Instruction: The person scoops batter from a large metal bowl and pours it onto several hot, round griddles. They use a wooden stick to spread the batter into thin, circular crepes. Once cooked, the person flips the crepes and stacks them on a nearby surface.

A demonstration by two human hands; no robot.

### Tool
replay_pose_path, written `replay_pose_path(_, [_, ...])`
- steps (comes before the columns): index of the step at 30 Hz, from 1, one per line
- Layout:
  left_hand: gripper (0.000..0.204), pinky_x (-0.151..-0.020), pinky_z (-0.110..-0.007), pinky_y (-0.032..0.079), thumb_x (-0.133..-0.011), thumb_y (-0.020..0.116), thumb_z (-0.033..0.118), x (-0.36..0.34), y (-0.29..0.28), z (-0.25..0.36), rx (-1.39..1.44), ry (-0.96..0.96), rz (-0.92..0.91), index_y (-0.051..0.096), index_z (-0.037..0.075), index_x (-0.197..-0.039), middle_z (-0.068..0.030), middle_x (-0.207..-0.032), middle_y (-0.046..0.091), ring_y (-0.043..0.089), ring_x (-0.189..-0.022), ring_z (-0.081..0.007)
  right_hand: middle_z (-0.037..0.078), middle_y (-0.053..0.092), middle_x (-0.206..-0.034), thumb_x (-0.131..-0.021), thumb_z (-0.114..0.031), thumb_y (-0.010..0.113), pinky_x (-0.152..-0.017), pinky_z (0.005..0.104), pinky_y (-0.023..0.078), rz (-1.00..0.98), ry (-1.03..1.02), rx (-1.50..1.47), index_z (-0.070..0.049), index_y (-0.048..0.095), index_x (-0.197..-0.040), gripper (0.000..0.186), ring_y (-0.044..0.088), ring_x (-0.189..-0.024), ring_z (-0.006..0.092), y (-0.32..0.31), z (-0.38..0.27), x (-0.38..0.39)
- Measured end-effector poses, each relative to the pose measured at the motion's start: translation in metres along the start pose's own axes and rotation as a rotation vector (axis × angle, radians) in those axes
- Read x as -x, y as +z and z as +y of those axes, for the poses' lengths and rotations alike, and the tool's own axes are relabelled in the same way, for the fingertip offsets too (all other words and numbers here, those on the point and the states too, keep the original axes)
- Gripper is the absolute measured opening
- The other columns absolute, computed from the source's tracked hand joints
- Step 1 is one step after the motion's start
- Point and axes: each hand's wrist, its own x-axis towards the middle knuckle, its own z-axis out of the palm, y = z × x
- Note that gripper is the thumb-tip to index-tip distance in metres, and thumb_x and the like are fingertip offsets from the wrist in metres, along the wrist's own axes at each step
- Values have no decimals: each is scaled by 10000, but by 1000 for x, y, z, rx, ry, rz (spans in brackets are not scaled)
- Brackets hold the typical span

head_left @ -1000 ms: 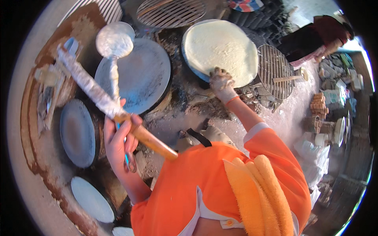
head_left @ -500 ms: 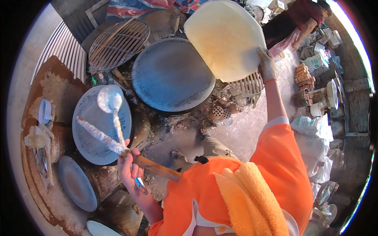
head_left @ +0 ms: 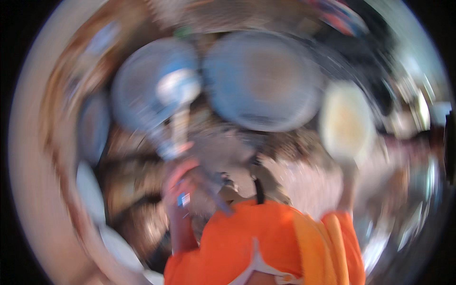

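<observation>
Everything is smeared by motion. My left hand (head_left: 179, 178) is closed around a flour-whitened ladle (head_left: 179, 86), its bowl raised over the left griddle (head_left: 130, 90). The same hand grips a long wooden stick (head_left: 211, 190), which slants back toward my orange shirt; its coated far end is hard to make out. Out to the right, my right hand (head_left: 349, 166) holds a large thin round flatbread (head_left: 346, 121), pale with a tan middle, by its near edge. The flatbread is apart from the big middle griddle (head_left: 263, 83), which has a brownish patch in its centre.
More round griddles stand down the left side: a dark one (head_left: 94, 126), a paler one (head_left: 90, 192) and another pale disc (head_left: 118, 247). A brown curved ledge (head_left: 52, 118) borders them. A yellow towel (head_left: 313, 242) hangs over my shirt. Blurred clutter lies at right.
My view has swung right, so the griddles appear shifted. The flatbread has come away from beside the middle griddle's far right edge and now appears narrower. Both hands keep their hold.
</observation>
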Motion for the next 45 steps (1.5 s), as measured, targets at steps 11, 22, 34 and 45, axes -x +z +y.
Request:
replay_pose_path(11, [566, -377, -240, 401, -845, 500, 59, 155, -99, -48, 1178, -230, 388, 212, 123, -1328, -91, -810, 579, 455, -405, -100, 84, 571, -867, -831, -196, 560, -649, 291, 454, -1455, -912, 965, -18, 479, -1157, 380, 545, -692, 171, 360, -49, 325])
replay_pose_path(22, [388, -363, -208, 359, -849, 568, 117, 415, -218, -76, 953, -96, 1579, 341, 85, -1162, -113, -908, 610, 437, -430, -69, 9, 549, -854, -876, -186, 521, -607, 227, 435, -2392, 111, 773, -45, 452, -1233, 390, 494, -652, 73, 452, 64, 696])
replay_pose_path(34, [250, -339, -175, 292, -946, 387, 117, 610, -62, -4, 847, 143, 2590, 405, 33, -1180, -72, -769, 513, 302, -377, -24, 77, 576, -623, -882, -345, 495, -466, 323, 429, -2972, 119, 1814, -25, 613, -750, 366, 541, -489, 187, 340, 146, 884])
replay_pose_path(45, [246, -328, -237, 277, -932, 429, 163, 714, 4, -67, 1096, -202, 2681, 356, 88, -1155, -41, -667, 457, 325, -351, -83, 2, 448, -553, -891, -297, 467, -295, 242, 314, -2738, 783, 2498, -74, 491, -775, 252, 396, -342, 97, 175, 220, 922])
